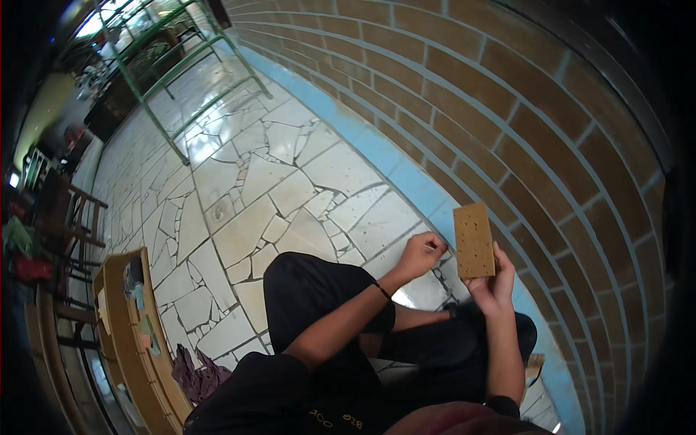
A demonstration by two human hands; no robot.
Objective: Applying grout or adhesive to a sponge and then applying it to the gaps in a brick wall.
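Note:
Upright in my right hand is a tan rectangular sponge with small dark pits over its broad face. My fingers wrap its lower right edge, and the thumb lies at its bottom. To the left of it, apart from the sponge, my left hand is closed with the fingers curled in. A small pale spot shows at those fingers, too small to name. Both hands are above my crossed legs, close to the brick wall with its pale grey-blue joints.
A light blue painted strip runs along the wall's foot beside the stone-tiled floor. On my left stands a wooden box with things inside, beside a crumpled purple cloth. A green metal frame and wooden chairs are farther off.

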